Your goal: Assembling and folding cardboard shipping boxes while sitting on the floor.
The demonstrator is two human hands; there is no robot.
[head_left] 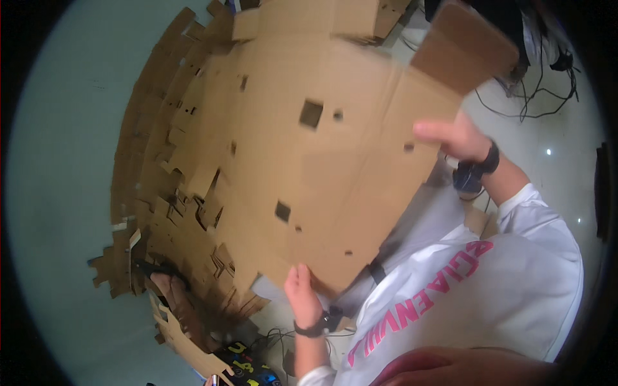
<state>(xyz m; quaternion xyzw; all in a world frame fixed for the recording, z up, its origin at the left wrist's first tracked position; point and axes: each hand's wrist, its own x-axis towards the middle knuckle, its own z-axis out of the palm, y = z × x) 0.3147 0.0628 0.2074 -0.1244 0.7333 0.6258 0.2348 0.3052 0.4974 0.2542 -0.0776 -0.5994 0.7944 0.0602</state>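
A large flat brown cardboard sheet [347, 174] with fold creases, square cut-outs and small holes is held up between my two hands. At its lower edge my left hand [304, 301] grips it, with fingertips showing on the face of the board. Along the right edge my right hand [460, 138] is closed on it, its thumb lying on top and its other fingers hidden behind. A flap [465, 48] sticks out at the sheet's upper right corner. Both wrists wear dark bands.
Many more cut cardboard pieces [145, 154] are stacked by the pale wall [61, 161] at left. Another person's bare limb [172, 293] and dark patterned clothing [248, 367] show at lower left. Black cables [537, 109] lie on the glossy floor [553, 167] at right.
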